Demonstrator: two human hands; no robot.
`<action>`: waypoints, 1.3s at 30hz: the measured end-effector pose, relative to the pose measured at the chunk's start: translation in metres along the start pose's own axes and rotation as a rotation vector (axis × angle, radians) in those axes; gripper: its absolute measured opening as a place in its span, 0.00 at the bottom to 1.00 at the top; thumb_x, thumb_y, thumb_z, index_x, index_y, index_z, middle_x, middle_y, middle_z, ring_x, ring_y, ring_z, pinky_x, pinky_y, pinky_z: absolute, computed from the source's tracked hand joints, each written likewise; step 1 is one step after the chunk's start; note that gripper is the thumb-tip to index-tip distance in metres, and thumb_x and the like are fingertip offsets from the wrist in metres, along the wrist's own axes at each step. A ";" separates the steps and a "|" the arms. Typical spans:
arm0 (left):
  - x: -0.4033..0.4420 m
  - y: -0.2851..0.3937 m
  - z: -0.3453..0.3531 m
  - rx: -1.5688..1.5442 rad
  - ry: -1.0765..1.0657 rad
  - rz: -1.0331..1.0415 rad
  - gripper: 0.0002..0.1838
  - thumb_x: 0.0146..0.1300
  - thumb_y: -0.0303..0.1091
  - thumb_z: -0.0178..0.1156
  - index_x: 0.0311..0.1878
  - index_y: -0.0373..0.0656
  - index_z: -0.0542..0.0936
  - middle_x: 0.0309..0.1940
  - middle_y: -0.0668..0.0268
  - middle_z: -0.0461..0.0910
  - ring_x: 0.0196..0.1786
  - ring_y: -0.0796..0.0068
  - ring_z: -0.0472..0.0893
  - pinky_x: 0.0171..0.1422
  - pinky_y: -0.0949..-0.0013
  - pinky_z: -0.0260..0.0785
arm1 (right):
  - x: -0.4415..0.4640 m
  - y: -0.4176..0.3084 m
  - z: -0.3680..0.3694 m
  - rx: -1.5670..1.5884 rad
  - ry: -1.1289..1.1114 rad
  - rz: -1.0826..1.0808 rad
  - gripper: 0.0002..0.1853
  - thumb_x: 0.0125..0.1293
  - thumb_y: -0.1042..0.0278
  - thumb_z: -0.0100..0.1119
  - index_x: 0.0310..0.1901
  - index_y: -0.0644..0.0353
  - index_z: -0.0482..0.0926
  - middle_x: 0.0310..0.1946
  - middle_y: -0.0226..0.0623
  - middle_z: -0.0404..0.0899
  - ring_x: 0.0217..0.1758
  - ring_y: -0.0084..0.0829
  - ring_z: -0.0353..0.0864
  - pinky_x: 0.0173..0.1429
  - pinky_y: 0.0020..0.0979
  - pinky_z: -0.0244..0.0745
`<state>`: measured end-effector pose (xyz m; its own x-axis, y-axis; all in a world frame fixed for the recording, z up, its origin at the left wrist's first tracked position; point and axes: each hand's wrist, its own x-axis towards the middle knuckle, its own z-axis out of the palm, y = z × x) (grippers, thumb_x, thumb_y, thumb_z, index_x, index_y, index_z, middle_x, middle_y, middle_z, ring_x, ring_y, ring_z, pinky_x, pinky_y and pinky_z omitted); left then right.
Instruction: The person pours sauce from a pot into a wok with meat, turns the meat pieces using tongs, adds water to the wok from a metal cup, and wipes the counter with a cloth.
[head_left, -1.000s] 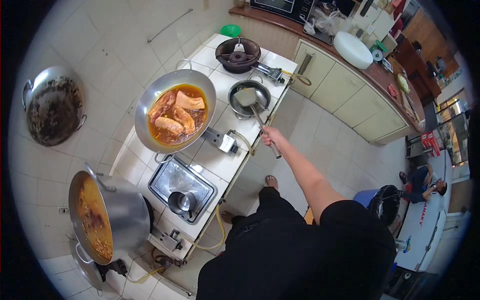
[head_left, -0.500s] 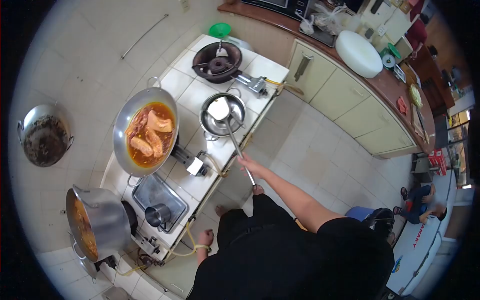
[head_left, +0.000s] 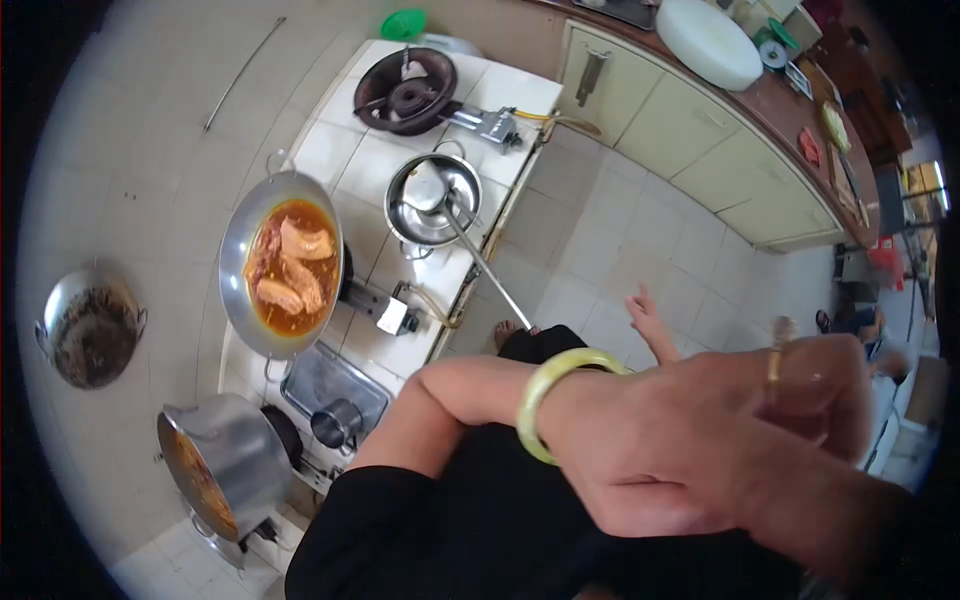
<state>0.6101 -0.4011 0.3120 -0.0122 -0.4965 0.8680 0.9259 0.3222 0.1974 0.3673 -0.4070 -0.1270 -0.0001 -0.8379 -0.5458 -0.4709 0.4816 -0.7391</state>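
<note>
Close to the camera, my left hand [head_left: 690,450], with a pale green bangle [head_left: 535,410] on its wrist, reaches across my body to the right. Its fingers are curled in; whatever lies inside them is hidden, and a dark, blurred shape sits just below. Farther off, my right hand [head_left: 645,312] hangs over the floor, fingers apart and holding nothing. Most of that arm is hidden behind the left hand. A long-handled ladle [head_left: 490,268] rests in a small two-handled metal pan [head_left: 400,222], its handle sticking out past the counter edge.
On the tiled counter, a wok [head_left: 234,270] holds meat pieces in reddish-brown sauce. A large tilted pot [head_left: 240,455], a metal tray [head_left: 325,375] with a metal cup [head_left: 335,425], and a burner [head_left: 408,95] stand around it. Another person sits at far right.
My right hand has let go of the ladle, which now leans in the pan, and moved right. My left hand has risen from beside the counter and crossed close before the camera.
</note>
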 end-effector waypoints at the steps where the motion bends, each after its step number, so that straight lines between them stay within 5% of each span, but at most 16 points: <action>1: 0.006 -0.013 0.003 -0.064 0.019 0.033 0.16 0.61 0.35 0.46 0.45 0.36 0.77 0.39 0.55 0.67 0.38 0.62 0.66 0.37 0.65 0.60 | -0.020 0.004 -0.021 0.036 0.078 0.092 0.36 0.65 0.49 0.52 0.70 0.49 0.50 0.49 0.35 0.72 0.43 0.28 0.73 0.43 0.32 0.73; 6: 0.028 -0.077 -0.013 -0.198 0.006 0.017 0.15 0.60 0.34 0.47 0.44 0.37 0.77 0.38 0.56 0.68 0.38 0.62 0.67 0.38 0.64 0.61 | -0.089 0.124 -0.089 0.296 0.374 0.472 0.37 0.64 0.47 0.52 0.70 0.48 0.50 0.50 0.40 0.71 0.46 0.33 0.74 0.45 0.36 0.74; 13: 0.063 -0.209 -0.048 -0.288 -0.028 -0.031 0.12 0.58 0.32 0.49 0.42 0.38 0.77 0.36 0.58 0.69 0.38 0.61 0.68 0.39 0.63 0.61 | -0.131 0.217 -0.150 0.492 0.416 0.826 0.40 0.63 0.44 0.53 0.70 0.49 0.47 0.53 0.45 0.69 0.51 0.39 0.72 0.46 0.40 0.74; 19: 0.109 -0.336 -0.070 -0.304 -0.054 -0.046 0.11 0.57 0.30 0.50 0.41 0.39 0.77 0.35 0.59 0.71 0.37 0.60 0.69 0.39 0.62 0.62 | -0.057 0.216 -0.270 0.489 0.401 0.765 0.42 0.61 0.41 0.53 0.70 0.50 0.45 0.56 0.49 0.67 0.55 0.45 0.71 0.47 0.43 0.74; 26: 0.166 -0.419 -0.131 -0.077 -0.114 -0.117 0.09 0.55 0.28 0.52 0.39 0.40 0.76 0.33 0.61 0.72 0.37 0.60 0.70 0.40 0.61 0.63 | 0.105 0.130 -0.398 0.377 0.350 0.530 0.44 0.61 0.39 0.53 0.70 0.51 0.45 0.56 0.53 0.67 0.57 0.48 0.71 0.48 0.46 0.74; 30: 0.154 -0.460 -0.253 0.418 -0.147 -0.372 0.13 0.55 0.29 0.61 0.45 0.41 0.75 0.37 0.64 0.78 0.33 0.74 0.75 0.36 0.73 0.69 | 0.172 0.090 -0.401 0.369 0.331 0.509 0.38 0.64 0.45 0.52 0.69 0.52 0.49 0.46 0.46 0.73 0.45 0.39 0.76 0.42 0.44 0.76; 31: 0.139 -0.458 -0.294 0.304 -0.041 -0.830 0.14 0.55 0.27 0.61 0.47 0.40 0.75 0.34 0.67 0.77 0.31 0.81 0.74 0.37 0.75 0.68 | 0.190 0.088 -0.406 0.386 0.309 0.501 0.36 0.65 0.47 0.51 0.69 0.52 0.50 0.44 0.44 0.73 0.43 0.37 0.76 0.41 0.44 0.76; 32: 0.113 -0.468 -0.348 0.558 -0.054 -0.853 0.16 0.56 0.28 0.62 0.49 0.41 0.75 0.31 0.71 0.75 0.30 0.85 0.72 0.37 0.78 0.68 | 0.212 0.083 -0.413 0.404 0.290 0.488 0.35 0.65 0.48 0.51 0.68 0.52 0.51 0.43 0.42 0.74 0.41 0.36 0.76 0.40 0.43 0.76; 34: 0.022 -0.489 -0.489 0.793 0.350 -1.046 0.16 0.51 0.25 0.62 0.46 0.42 0.77 0.24 0.72 0.76 0.27 0.82 0.73 0.33 0.75 0.68 | 0.239 0.094 -0.413 0.384 0.223 0.496 0.38 0.61 0.41 0.54 0.67 0.49 0.53 0.44 0.40 0.74 0.41 0.35 0.77 0.38 0.45 0.76; 36: -0.073 -0.483 -0.642 1.354 0.684 -1.064 0.14 0.49 0.32 0.61 0.40 0.38 0.79 0.26 0.60 0.79 0.29 0.71 0.78 0.36 0.68 0.71 | 0.252 0.083 -0.407 0.416 0.242 0.606 0.36 0.62 0.42 0.53 0.66 0.48 0.54 0.40 0.39 0.73 0.39 0.34 0.78 0.37 0.45 0.76; 38: -0.101 -0.456 -0.744 2.019 0.518 -1.222 0.20 0.50 0.37 0.63 0.44 0.34 0.77 0.35 0.48 0.80 0.39 0.56 0.80 0.45 0.59 0.71 | 0.253 0.069 -0.407 0.416 0.178 0.738 0.33 0.64 0.45 0.53 0.65 0.52 0.56 0.40 0.41 0.74 0.39 0.37 0.78 0.37 0.47 0.76; 39: -0.117 -0.452 -0.789 2.062 0.594 -1.361 0.24 0.49 0.38 0.64 0.46 0.32 0.75 0.36 0.46 0.79 0.41 0.54 0.80 0.48 0.57 0.70 | 0.248 0.064 -0.408 0.443 0.139 0.774 0.31 0.65 0.46 0.52 0.64 0.52 0.57 0.40 0.42 0.74 0.40 0.38 0.79 0.38 0.47 0.77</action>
<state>0.4907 -1.1243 -0.2385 0.3852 -0.9188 -0.0864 -0.7663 -0.3706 0.5248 -0.0223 -0.6884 -0.1485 -0.2959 -0.2476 -0.9226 0.0886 0.9546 -0.2845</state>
